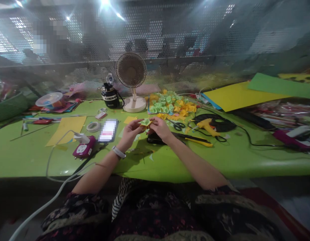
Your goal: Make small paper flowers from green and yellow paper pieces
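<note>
Both hands are raised together over the green table (pixel 44 160). My left hand (pixel 131 132) and my right hand (pixel 160 129) pinch a small green and yellow paper flower (pixel 146 123) between their fingertips. A white band circles my left wrist. Just beyond my right hand lie black-handled scissors (pixel 177 125), and a heap of green and yellow paper flowers (pixel 170 105) sits further back. To the right stands a yellow glue gun (pixel 206 128). A black object (pixel 155 139) lies under my right hand.
A desk fan (pixel 131 72) and a black flask (pixel 110 95) stand at the back. To the left lie a phone (pixel 108 130), a tape roll (pixel 93 126), a magenta device (pixel 84 147) and yellow card (pixel 66 130). Large coloured paper sheets (pixel 240 95) lie right.
</note>
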Available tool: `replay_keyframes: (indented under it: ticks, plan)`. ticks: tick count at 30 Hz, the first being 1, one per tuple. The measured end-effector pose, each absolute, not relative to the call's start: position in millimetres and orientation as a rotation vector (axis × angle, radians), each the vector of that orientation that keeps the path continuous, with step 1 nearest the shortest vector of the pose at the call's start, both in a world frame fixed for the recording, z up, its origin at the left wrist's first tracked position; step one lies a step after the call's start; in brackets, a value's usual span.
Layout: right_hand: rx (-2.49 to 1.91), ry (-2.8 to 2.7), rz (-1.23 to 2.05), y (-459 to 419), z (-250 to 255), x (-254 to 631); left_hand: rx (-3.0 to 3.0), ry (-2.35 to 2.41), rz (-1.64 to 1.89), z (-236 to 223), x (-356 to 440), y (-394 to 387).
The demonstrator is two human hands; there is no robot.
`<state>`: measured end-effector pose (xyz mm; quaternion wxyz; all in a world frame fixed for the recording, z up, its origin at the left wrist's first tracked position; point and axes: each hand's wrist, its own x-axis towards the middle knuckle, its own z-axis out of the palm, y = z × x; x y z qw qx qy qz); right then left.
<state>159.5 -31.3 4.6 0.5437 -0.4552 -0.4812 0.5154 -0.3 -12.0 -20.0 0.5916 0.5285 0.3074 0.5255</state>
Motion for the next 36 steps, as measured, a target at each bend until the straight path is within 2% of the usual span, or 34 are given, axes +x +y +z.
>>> replay_keyframes:
  ticks: [17,31,36]
  plan:
    - [-1.078,-1.3,1.127,-33.2,-1.1,156.9,1.305,0.739,1.292,-25.3,2.7,-12.1]
    - [-1.238,-1.66,0.624,-44.7,0.5,156.2,1.748,0.853,1.414,-23.3,3.0,-22.6]
    - [-1.262,-1.712,0.569,-45.0,-1.5,156.3,1.929,0.864,1.439,-24.7,0.3,-23.6]
